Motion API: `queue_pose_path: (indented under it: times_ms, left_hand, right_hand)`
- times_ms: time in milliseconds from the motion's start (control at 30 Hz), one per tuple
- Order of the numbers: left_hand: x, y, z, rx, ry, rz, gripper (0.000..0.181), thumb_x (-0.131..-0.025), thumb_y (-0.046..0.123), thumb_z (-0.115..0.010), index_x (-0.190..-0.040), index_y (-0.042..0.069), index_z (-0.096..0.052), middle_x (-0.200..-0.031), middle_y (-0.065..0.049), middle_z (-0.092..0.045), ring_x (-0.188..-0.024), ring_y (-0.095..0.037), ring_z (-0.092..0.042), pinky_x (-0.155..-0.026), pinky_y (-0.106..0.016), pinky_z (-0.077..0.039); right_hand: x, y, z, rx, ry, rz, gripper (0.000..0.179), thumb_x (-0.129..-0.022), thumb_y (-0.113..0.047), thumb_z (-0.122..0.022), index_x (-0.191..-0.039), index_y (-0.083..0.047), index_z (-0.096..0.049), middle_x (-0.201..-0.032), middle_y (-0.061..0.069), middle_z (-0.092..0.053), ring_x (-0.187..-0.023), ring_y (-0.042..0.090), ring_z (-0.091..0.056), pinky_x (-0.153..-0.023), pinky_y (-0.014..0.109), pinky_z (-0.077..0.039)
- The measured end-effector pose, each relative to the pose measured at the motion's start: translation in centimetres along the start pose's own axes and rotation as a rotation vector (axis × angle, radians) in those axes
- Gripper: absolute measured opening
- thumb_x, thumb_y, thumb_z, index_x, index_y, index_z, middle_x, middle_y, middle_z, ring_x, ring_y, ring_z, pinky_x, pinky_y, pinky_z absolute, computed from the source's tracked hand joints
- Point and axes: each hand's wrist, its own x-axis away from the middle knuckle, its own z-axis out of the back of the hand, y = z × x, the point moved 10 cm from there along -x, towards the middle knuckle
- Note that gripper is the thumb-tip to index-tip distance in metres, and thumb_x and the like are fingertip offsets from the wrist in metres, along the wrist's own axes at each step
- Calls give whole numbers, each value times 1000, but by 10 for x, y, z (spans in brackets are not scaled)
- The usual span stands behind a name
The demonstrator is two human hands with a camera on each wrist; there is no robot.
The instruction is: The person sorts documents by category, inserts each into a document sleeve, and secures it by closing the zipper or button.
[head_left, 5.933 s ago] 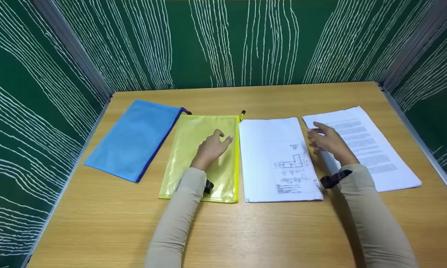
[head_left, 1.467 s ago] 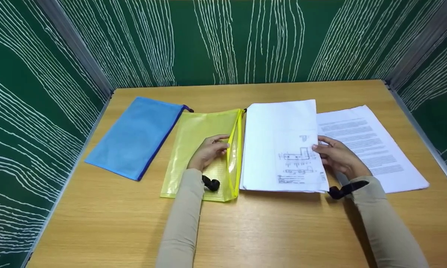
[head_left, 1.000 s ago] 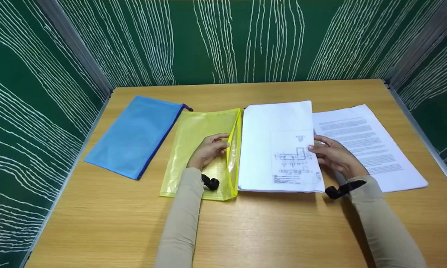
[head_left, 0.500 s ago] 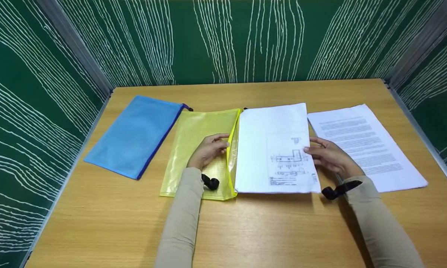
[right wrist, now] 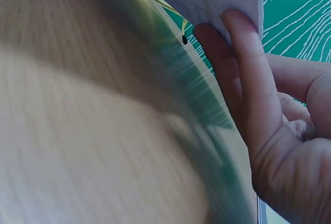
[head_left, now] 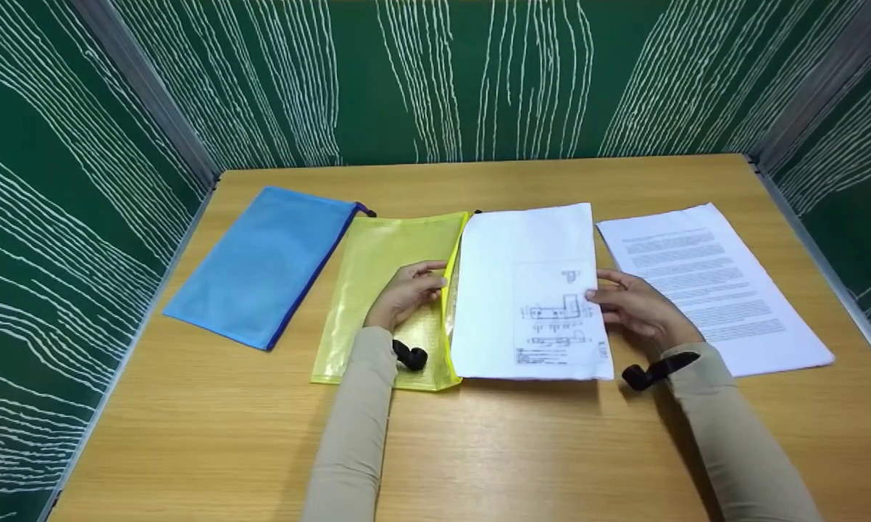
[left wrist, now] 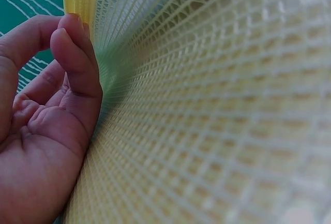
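Note:
A yellow mesh zip pouch [head_left: 392, 246] lies mid-table with its right side lifted apart. My left hand [head_left: 409, 291] pinches the upper layer of that opening by its yellow edge; in the left wrist view the fingertips [left wrist: 72, 27] meet at the band. A stack of white paper [head_left: 522, 254] with a printed technical drawing is raised off the table, gripped at its right edge by my right hand [head_left: 635, 304]. The stack's left edge is at the pouch's mouth; how far inside it lies I cannot tell. Fingers [right wrist: 251, 63] support the sheets from below in the right wrist view.
A blue zip pouch [head_left: 265, 268] lies at the left, tilted. Another paper stack [head_left: 711, 290] with printed text rests at the right, partly behind my right hand. Green walls [head_left: 464, 80] with white lines enclose the wooden table [head_left: 479, 449] at the back and sides.
My left hand took hold of the pouch's edge and the mouth came apart. My right hand picked up the drawing stack and moved it left, up to the opening.

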Motion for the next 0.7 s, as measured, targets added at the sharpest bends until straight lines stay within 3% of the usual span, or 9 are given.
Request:
queue_pose_path:
  times_ms: [467,567,700]
  left_hand:
    - [0,1,-1,-15,0,-7,45,-90,2,-60,-135,4,-53,-87,-4,-50,-67,-11,-51,-62,-20,-46]
    - [0,0,-1,-28,-1,-11,45,-91,3,-61,-135,4,-54,-84,-3,-50,-66,-11,-51,-61,-20,-45]
    - [0,1,-2,-46,1,-12,44,-91,3,-61,-134,5,-55,-84,-3,-52,-66,-10,-52,-60,-21,-44]
  right_hand:
    - [1,-7,-3,-34,-12,17,41,-91,1,-61,-126,-14,-47,-97,4,-75,-87,19,-72,-73,30,-59]
    - [-1,-8,-5,-12,-16,17,51,-92,0,-60,-139,-7,-39,-97,3,-75,-88,18,-72,-73,29,-58]
    - [-3,-9,-7,9,-24,21,70,-93,-2,-59,-150,5,-18,-97,1,-75,-89,16,-72,-74,27,-58]
